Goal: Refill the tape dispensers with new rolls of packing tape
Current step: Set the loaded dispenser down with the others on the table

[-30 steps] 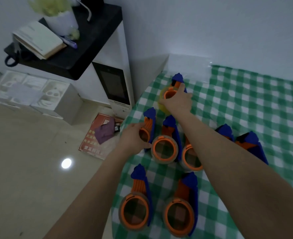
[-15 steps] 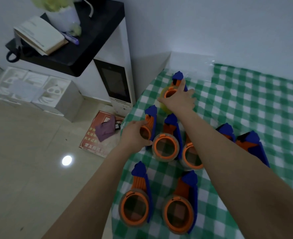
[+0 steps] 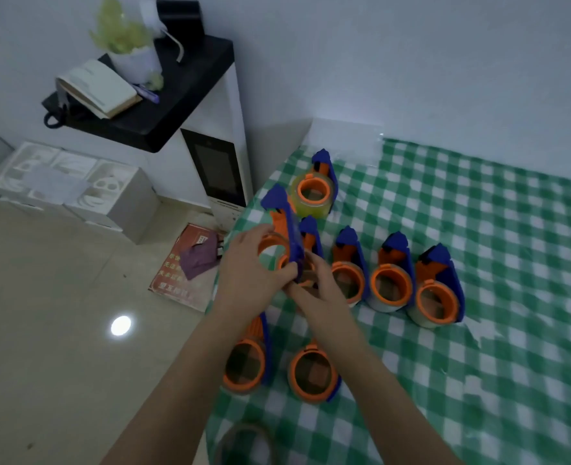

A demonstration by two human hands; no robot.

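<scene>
My left hand (image 3: 249, 275) grips an empty blue and orange tape dispenser (image 3: 282, 226), lifted off the table and tilted, its orange ring bare. My right hand (image 3: 317, 290) meets it from below, fingers touching the dispenser's lower edge by my left fingertips. A dispenser with a yellowish tape roll (image 3: 314, 194) stands at the back. Several loaded dispensers stand in a row to the right, the end one (image 3: 436, 290) nearest the middle of the cloth. Two more (image 3: 312, 374) lie in front under my arms. A loose clear tape roll (image 3: 245, 446) sits at the bottom edge.
The table has a green and white checked cloth (image 3: 478, 347); its left edge drops to a tiled floor. A white cabinet with a black top (image 3: 163, 105) holding a notebook and a plant stands to the left. White boxes (image 3: 76, 189) and a red booklet (image 3: 183, 266) lie on the floor.
My right hand left the back dispenser and came back to join my left hand. My left hand lifted the left dispenser off the table. The view swung so more of the row shows.
</scene>
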